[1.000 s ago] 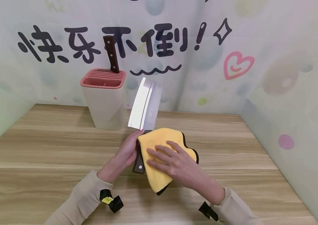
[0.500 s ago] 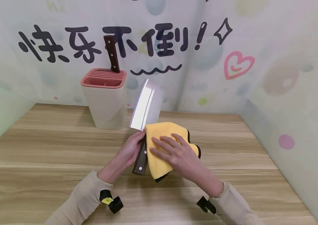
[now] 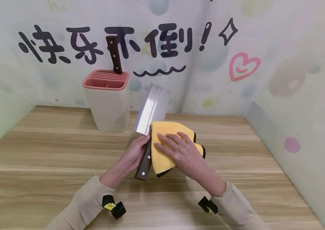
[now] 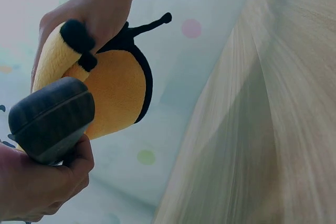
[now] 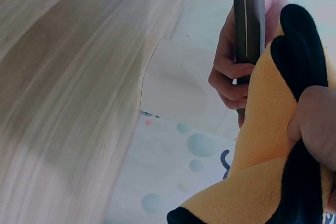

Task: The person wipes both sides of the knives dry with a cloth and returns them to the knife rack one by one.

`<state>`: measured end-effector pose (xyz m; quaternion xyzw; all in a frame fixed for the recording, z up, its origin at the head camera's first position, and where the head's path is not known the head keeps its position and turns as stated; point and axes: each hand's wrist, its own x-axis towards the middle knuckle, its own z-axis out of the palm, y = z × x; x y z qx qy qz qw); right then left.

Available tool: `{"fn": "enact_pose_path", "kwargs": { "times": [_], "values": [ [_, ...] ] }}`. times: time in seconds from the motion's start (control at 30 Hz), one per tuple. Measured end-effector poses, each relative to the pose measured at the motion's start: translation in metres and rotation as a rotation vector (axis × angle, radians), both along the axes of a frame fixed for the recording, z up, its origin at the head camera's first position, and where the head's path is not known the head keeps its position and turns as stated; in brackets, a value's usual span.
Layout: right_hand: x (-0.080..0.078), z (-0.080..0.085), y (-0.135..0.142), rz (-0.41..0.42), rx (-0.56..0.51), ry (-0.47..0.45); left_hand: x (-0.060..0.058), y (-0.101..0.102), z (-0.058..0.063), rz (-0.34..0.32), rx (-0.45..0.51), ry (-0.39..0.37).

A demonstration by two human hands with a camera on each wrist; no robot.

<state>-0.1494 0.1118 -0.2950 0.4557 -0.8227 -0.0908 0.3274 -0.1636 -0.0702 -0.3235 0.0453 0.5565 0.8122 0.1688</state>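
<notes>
My left hand (image 3: pixel 133 153) grips the dark wooden handle of a cleaver (image 3: pixel 154 103), whose broad shiny blade tilts up and away above the table. A yellow cloth (image 3: pixel 162 159) with black edging is pressed against the right side of the handle and the blade's base. My right hand (image 3: pixel 184 155) lies on the cloth with its fingers spread; in the right wrist view its thumb (image 5: pixel 315 124) pinches the cloth from beneath. The left wrist view shows the butt of the cleaver handle (image 4: pixel 52 119) with left-hand fingers curled round it. Cloth hides part of the blade.
A white knife block (image 3: pixel 109 111) with a red slotted top stands at the back left of the wooden table (image 3: pixel 50 153). One dark-handled knife (image 3: pixel 114 56) sits in its slots. Printed fabric walls (image 3: pixel 208 89) enclose the back and sides.
My right hand and the cloth have moved up and slightly right along the cleaver, uncovering more of its handle. The blade has shifted slightly down and right, still in my left hand.
</notes>
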Motion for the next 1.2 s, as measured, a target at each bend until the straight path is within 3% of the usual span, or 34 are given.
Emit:
{"fn": "enact_pose_path", "kwargs": {
  "times": [0.3, 0.53, 0.83, 1.07, 1.2],
  "values": [
    [0.001, 0.002, -0.003, -0.015, 0.005, -0.012, 0.001, 0.001, -0.001, -0.001, -0.022, 0.003],
    [0.003, 0.003, -0.007, -0.004, 0.014, -0.021, 0.002, 0.004, 0.000, 0.017, 0.018, -0.015],
    [0.006, 0.004, -0.012, 0.019, 0.033, -0.041, 0.002, 0.007, 0.002, 0.075, -0.013, -0.011],
    [0.012, 0.002, -0.014, 0.058, 0.055, -0.024, 0.000, 0.008, -0.002, 0.141, -0.056, 0.059],
    [0.017, 0.002, -0.013, 0.076, 0.070, -0.014, 0.000, 0.009, -0.003, 0.163, -0.033, 0.064]
  ]
}}
